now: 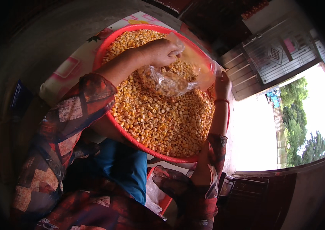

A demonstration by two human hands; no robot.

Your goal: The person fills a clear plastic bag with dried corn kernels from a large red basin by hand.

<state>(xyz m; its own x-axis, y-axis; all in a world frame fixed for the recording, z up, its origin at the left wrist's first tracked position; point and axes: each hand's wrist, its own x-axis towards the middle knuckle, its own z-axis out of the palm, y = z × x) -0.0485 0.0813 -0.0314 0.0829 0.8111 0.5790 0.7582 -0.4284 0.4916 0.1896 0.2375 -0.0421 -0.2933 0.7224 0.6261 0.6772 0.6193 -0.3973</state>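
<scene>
A round red plastic basin (139, 143) full of dried corn kernels (162, 120) stands before me. Over the corn, a clear plastic bag (169, 82) is stretched between my two hands. Kernels show through its lower part, which rests on the heap; how many lie inside is hard to tell. My left hand (162, 53) grips one side of the bag's mouth, fingers closed and partly covered by the film. At the basin's right rim, my right hand (223, 84) pinches the opposite edge of the bag. Shadow hides some of the right fingers.
Under the basin is a table with a white and pink patterned cover (67, 67). Below the near rim, a red container (166, 203) holds clear plastic film (152, 192). A metal door (280, 54) stands beside a bright doorway at right. A dark blue object (20, 96) lies at left.
</scene>
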